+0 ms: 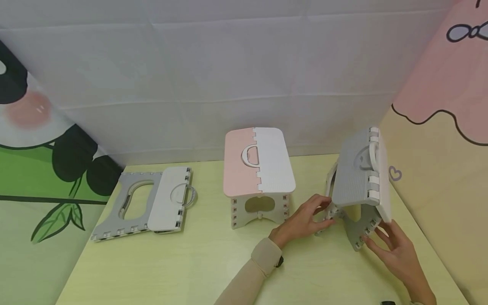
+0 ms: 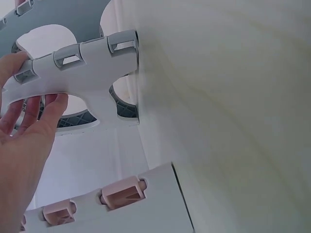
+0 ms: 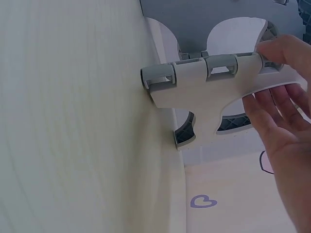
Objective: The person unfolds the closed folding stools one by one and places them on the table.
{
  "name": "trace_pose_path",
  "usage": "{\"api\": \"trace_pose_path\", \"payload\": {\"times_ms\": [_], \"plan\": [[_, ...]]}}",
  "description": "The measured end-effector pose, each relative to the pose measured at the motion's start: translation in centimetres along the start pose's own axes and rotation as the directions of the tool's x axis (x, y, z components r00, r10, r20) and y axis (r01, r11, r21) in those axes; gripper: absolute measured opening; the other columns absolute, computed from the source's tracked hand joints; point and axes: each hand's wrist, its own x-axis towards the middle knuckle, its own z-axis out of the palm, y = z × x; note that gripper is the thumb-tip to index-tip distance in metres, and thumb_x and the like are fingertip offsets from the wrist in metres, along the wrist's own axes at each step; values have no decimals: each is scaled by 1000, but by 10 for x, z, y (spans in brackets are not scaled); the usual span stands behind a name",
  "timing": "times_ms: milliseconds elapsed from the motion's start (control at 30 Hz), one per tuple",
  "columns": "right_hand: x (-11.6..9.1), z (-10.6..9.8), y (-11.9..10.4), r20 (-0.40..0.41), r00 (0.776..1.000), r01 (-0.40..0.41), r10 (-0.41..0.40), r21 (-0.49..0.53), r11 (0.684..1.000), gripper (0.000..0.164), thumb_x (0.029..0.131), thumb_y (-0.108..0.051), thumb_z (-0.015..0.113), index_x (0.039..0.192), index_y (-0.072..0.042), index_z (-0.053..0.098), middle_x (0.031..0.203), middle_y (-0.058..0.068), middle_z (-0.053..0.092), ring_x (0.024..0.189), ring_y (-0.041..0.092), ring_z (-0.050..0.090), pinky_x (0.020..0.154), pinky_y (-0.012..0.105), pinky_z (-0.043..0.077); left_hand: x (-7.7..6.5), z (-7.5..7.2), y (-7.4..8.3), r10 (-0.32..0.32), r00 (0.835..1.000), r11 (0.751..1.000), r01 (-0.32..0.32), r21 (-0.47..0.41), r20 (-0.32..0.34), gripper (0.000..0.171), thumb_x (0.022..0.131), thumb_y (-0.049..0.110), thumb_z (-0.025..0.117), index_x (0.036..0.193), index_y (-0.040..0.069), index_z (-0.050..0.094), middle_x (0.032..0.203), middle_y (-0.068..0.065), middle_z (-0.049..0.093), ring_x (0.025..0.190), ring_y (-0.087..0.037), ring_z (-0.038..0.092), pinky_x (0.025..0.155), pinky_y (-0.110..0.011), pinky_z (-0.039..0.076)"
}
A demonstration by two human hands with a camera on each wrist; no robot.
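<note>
A grey-and-white folding stool (image 1: 352, 173) stands at the right of the table, its top bent up along the hinge line and its legs partly spread. My left hand (image 1: 301, 220) grips its left leg panel (image 2: 95, 73), thumb on the hinged edge and fingers in the cutout. On the other side, my right hand (image 1: 398, 254) holds the right leg panel (image 3: 194, 90) the same way, fingertips through the opening. The carry handle (image 1: 373, 156) sits at the top of the fold.
A pink-and-white folding stool (image 1: 272, 163) stands unfolded at the middle, left of my left hand. Farther left, another grey-and-white stool (image 1: 167, 201) lies folded flat. A pale curtain (image 1: 228, 76) hangs behind the table (image 1: 183, 271). A small dark object (image 1: 388, 303) shows at the front edge.
</note>
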Motion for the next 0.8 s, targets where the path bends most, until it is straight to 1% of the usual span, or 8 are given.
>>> {"api": "trace_pose_path", "payload": {"times_ms": [200, 333, 433, 567, 667, 700, 767, 800], "plan": [[-1, -1, -1, -4, 1000, -10, 10, -2, 1000, 89, 72, 38, 65, 151, 10, 38, 146, 0, 49, 131, 4, 51, 103, 16, 45, -1, 0, 0, -1, 1000, 1000, 1, 17, 3, 48, 95, 4, 74, 135, -6, 50, 129, -19, 55, 123, -29, 59, 107, -22, 46], [0, -4, 1, 0, 1000, -4, 4, -6, 1000, 89, 72, 38, 65, 151, 11, 37, 147, 1, 49, 132, 6, 50, 104, 16, 44, -1, -1, 0, 6, 1000, 1000, -6, -10, 1, 48, 94, 2, 74, 134, -10, 49, 129, -24, 54, 123, -35, 59, 108, -23, 45], [0, -5, 2, -4, 1000, 3, -3, -13, 1000, 88, 71, 39, 64, 150, 13, 37, 146, -1, 50, 131, 7, 51, 105, 16, 44, -1, -1, 1, 3, 1000, 1000, -3, -21, 0, 49, 94, 2, 74, 134, -10, 49, 129, -23, 53, 123, -35, 58, 109, -23, 44], [0, -5, 2, -13, 1000, 4, -5, -14, 1000, 87, 70, 39, 64, 149, 14, 38, 144, -1, 52, 130, 7, 52, 105, 16, 44, -2, -2, 2, -13, 1000, 1000, 13, -1, 3, 48, 95, 3, 73, 135, -7, 48, 130, -21, 53, 125, -30, 58, 109, -22, 44], [-1, -5, 1, -14, 1000, 9, -9, 3, 1000, 86, 70, 39, 64, 149, 14, 39, 145, 1, 52, 131, 8, 52, 106, 17, 44, -3, -1, 1, -16, 1000, 1000, 16, 9, 5, 48, 96, 3, 73, 135, -7, 48, 131, -20, 53, 126, -28, 58, 108, -22, 44], [-1, -6, 1, -14, 1000, 10, -10, 11, 1000, 86, 70, 39, 64, 149, 14, 39, 145, 2, 51, 131, 9, 52, 106, 17, 44, -3, -1, 1, -17, 1000, 1000, 17, -3, 5, 48, 95, 3, 73, 135, -7, 48, 131, -21, 53, 126, -29, 58, 109, -22, 44], [-1, -6, 1, -13, 1000, 13, -13, 24, 1000, 86, 70, 40, 63, 149, 14, 38, 146, 3, 51, 131, 9, 51, 106, 17, 44, -3, -1, 1, -16, 1000, 1000, 16, 14, 5, 48, 95, 3, 73, 135, -6, 48, 131, -19, 53, 126, -27, 58, 108, -22, 44], [-1, -6, 1, -12, 1000, 14, -14, 26, 1000, 86, 70, 40, 63, 149, 14, 38, 146, 3, 51, 132, 9, 51, 106, 17, 44, -3, -1, 1, -17, 1000, 1000, 17, 5, 5, 48, 95, 2, 73, 135, -7, 48, 131, -20, 53, 126, -28, 58, 109, -22, 43]]}}
